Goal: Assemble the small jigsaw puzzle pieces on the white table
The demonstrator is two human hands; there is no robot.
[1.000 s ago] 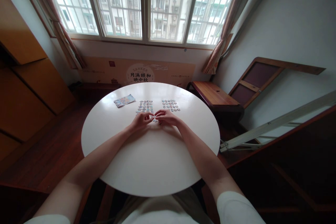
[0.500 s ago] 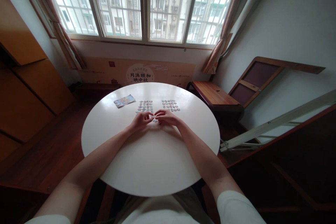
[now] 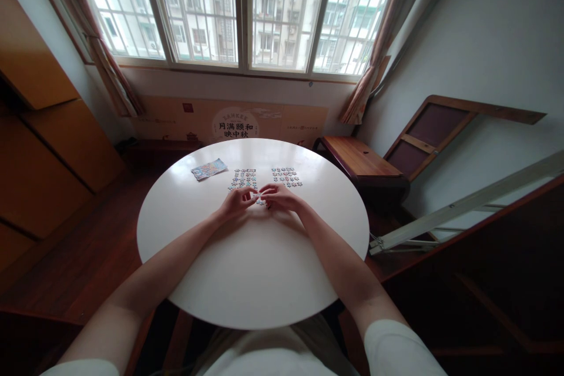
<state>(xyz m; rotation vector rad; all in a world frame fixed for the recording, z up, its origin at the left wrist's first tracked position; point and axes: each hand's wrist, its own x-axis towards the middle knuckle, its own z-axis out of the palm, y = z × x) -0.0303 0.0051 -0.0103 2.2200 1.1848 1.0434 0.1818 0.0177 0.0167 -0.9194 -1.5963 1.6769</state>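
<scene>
Both my hands meet over the middle of a round white table (image 3: 247,282). My left hand (image 3: 237,202) and my right hand (image 3: 278,197) each pinch with thumb and forefinger, fingertips almost touching, on a small jigsaw piece (image 3: 258,195) held between them. Just beyond the fingers lie two groups of several loose jigsaw pieces, one on the left (image 3: 244,178) and one on the right (image 3: 286,176). A small colourful picture card (image 3: 208,168) lies flat further left.
A low wooden bench (image 3: 359,158) stands right of the table, with a wooden frame (image 3: 434,129) and a pale rail (image 3: 467,202) leaning by the wall. Printed cardboard (image 3: 233,123) stands under the window. Wooden cabinets (image 3: 48,147) fill the left side.
</scene>
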